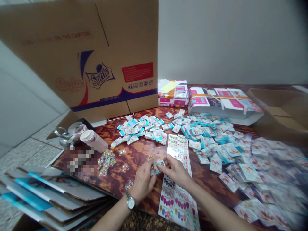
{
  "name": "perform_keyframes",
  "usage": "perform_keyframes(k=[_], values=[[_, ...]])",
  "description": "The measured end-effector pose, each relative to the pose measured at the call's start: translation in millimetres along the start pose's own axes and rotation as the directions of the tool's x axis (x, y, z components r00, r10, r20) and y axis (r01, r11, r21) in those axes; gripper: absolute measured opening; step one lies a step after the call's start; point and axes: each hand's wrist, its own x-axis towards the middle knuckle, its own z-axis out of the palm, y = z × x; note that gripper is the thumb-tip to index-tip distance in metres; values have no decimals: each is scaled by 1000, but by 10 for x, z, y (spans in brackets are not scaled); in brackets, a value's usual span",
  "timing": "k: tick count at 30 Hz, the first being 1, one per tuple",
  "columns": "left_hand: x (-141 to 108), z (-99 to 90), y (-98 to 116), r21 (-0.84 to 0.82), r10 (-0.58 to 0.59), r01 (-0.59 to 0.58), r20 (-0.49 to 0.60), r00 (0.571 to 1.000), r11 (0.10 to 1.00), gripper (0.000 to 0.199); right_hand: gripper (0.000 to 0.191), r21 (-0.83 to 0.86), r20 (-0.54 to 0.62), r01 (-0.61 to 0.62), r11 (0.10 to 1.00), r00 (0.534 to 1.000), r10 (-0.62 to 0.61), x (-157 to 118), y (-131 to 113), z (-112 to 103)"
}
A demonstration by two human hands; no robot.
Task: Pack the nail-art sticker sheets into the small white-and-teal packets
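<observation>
Fingertips of both hands (pixel 156 164) meet close together, pinching a small printed packet (pixel 156 168) at the middle of the table. The left hand (pixel 143 181), with a metal wristwatch (pixel 130 201), and the right hand (pixel 175 171) are curled and nearly touching. Just beside them lie two long printed sheets (pixel 178 202) dotted with coloured ovals. Small clear bags (pixel 105 162) of colourful bits sit to the left. Loose white-and-teal packets (pixel 141 130) spread in heaps ahead and right, thinning to a narrow strip of bare table around the hands. An upright cardboard carton (pixel 96 61) and a shallow open cardboard box (pixel 276 109) border the far side; the carton's contents are hidden. The glossy, swirled wood-grain table (pixel 134 152) has a straight near edge beside stacked flattened cartons (pixel 48 195).
</observation>
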Motion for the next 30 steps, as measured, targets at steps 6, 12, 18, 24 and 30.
perform_keyframes(k=[6,12,18,24,30], values=[[-9,62,17,182,97,-95,1,995,979,52,5,-216,-32,127,968,990,-137,-61,-119,43],[-7,67,45,242,90,-89,11,996,966,50,20,-221,114,173,960,982,-150,-115,-243,-46],[9,55,57,224,110,-106,-9,994,969,51,16,-420,30,224,880,972,-233,-124,-195,9],[-19,31,66,220,138,-130,-23,990,967,49,14,-457,81,287,842,956,-281,-125,-165,30],[-11,-8,109,195,165,-155,-38,986,968,50,14,-332,164,283,900,957,-241,-116,-221,-76]])
